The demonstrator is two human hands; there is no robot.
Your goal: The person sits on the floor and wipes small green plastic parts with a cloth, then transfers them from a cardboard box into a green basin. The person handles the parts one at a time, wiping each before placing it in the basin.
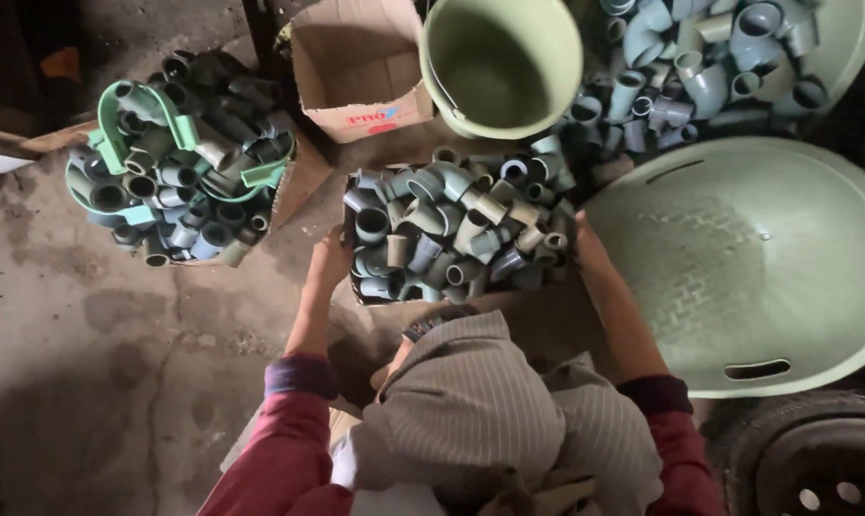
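I see my left hand (329, 260) and right hand (585, 250) gripping opposite sides of a box of grey pipe fittings (456, 234) on the floor (88, 315).

Fingers of both hands hidden behind box of pipe fittings (456, 234); tyre (805, 468) cut off by frame edge.

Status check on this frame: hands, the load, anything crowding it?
Left hand and right hand grip opposite sides of the box of pipe fittings. Box on the floor. Green bucket and green basin close by.
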